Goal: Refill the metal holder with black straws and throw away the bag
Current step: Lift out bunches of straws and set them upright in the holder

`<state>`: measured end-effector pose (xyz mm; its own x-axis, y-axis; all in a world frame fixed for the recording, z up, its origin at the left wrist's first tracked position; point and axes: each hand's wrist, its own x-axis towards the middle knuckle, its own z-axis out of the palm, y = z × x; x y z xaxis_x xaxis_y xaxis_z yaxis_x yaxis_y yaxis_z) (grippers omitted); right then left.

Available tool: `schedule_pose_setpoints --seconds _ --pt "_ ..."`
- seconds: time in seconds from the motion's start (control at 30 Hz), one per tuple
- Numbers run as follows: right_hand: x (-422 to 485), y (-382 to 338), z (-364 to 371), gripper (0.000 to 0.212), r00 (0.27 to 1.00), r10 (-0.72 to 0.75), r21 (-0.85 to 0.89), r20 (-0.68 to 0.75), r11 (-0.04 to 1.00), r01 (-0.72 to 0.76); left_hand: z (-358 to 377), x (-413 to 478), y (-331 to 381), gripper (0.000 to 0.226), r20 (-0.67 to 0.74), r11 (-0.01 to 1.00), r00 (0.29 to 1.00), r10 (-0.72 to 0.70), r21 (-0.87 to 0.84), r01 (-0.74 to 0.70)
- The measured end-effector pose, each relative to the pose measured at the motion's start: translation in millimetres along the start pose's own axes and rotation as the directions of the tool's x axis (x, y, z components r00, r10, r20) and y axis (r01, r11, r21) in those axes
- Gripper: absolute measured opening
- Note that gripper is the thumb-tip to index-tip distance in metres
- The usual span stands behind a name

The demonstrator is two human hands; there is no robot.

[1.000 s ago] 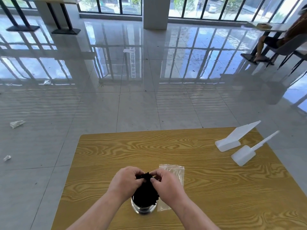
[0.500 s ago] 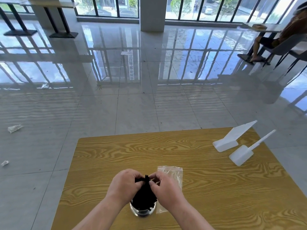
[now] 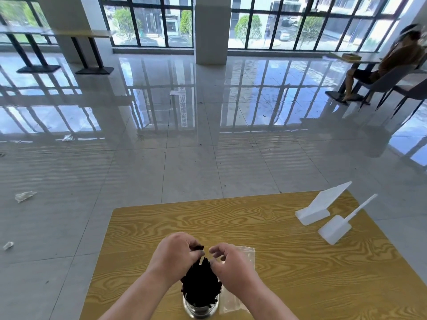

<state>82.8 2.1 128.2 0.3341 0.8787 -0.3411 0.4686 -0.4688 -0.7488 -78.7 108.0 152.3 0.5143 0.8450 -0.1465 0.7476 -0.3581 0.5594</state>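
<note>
A shiny metal holder (image 3: 200,308) stands near the front edge of the wooden table (image 3: 288,269), packed with black straws (image 3: 200,285) that stick up and fan out. My left hand (image 3: 175,257) curls over the left tops of the straws, fingers touching them. My right hand (image 3: 233,262) hovers just right of the bundle with fingers curled apart, holding nothing. The clear plastic bag (image 3: 245,257) lies flat on the table behind and under my right hand, partly hidden by it.
Two white plastic stands (image 3: 316,207) (image 3: 335,228) sit at the table's far right corner. Scraps of litter (image 3: 24,196) lie on the glossy tiled floor at left. A person sits on a chair (image 3: 390,82) at the far right.
My hands, pinched together on the straw tops before, have parted; the right hand has come off the straws. The view has tilted up slightly.
</note>
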Motion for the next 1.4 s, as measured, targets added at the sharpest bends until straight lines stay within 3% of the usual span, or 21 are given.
schedule_pose_setpoints --seconds 0.23,0.43,0.57,0.7,0.87,1.07,1.17,1.4 --pt "1 -29 -9 0.037 0.996 -0.064 -0.046 0.056 0.997 0.066 -36 5 19 0.020 0.015 0.998 0.999 0.052 0.017 -0.052" --pt "-1 -44 -7 0.009 0.992 -0.092 -0.001 0.087 0.996 0.092 -64 7 36 0.021 -0.007 0.994 0.994 0.111 0.022 -0.110" --pt "0 -50 -8 0.007 0.990 -0.125 0.115 0.069 0.987 0.116 -79 11 43 0.019 0.001 0.993 0.994 0.111 -0.028 -0.111" --pt "-1 -65 -17 0.010 0.990 -0.137 0.173 0.035 0.976 0.130 -92 19 46 0.015 -0.046 0.959 0.997 0.063 -0.275 -0.073" --pt "-7 -88 -33 0.020 0.985 -0.163 0.264 0.059 0.954 0.142 -96 24 50 0.005 -0.020 0.761 1.000 0.014 -0.649 -0.024" --pt "-16 -106 -57 0.020 0.957 -0.180 0.633 0.228 0.774 -0.006 -82 16 43 0.024 0.207 0.680 0.977 0.055 -0.724 0.116" --pt "-19 -103 -59 0.019 0.943 -0.167 0.676 0.289 0.733 -0.078 -76 13 42 0.027 0.213 0.646 0.976 0.038 -0.751 0.138" --pt "-19 -89 -52 0.027 0.914 -0.168 0.748 0.368 0.638 -0.184 -66 9 41 0.026 0.207 0.669 0.978 0.029 -0.731 0.135"
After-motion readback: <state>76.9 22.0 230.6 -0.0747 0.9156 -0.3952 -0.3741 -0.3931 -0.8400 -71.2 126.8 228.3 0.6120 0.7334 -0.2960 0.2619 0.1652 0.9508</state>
